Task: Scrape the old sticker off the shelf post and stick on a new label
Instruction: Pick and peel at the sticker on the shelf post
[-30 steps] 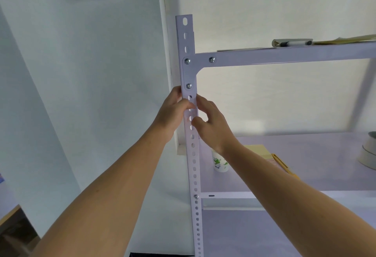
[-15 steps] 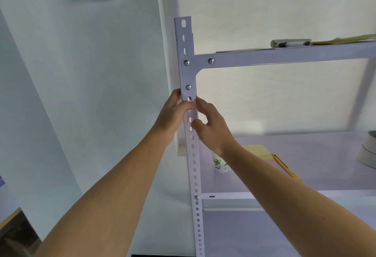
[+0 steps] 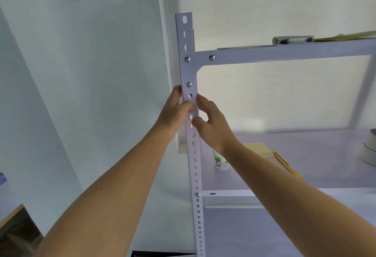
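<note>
Head-camera view, looking up along a white perforated shelf post (image 3: 192,155) whose long axis runs vertically through the frame: both bare hands meet on it just below the bolted corner bracket (image 3: 189,69). The left hand (image 3: 175,114) wraps the post's left edge, thumb pressed across the face; the right hand (image 3: 211,124) comes in from the right edge, index finger and thumb narrowed to a pinch against the metal. Between the two thumbs sits a small pale patch with a reddish mark, the sticker or label (image 3: 193,105), lying directly at both sets of fingertips, so either hand is equally near. Which of the two it is cannot be told at this size, nor whether the right fingers actually hold anything; no scraper shows in either hand. On the shelf board (image 3: 305,155) behind, a printed paper cup (image 3: 220,162) is partly hidden by the right forearm, beside a yellow-handled tool (image 3: 284,165).
</note>
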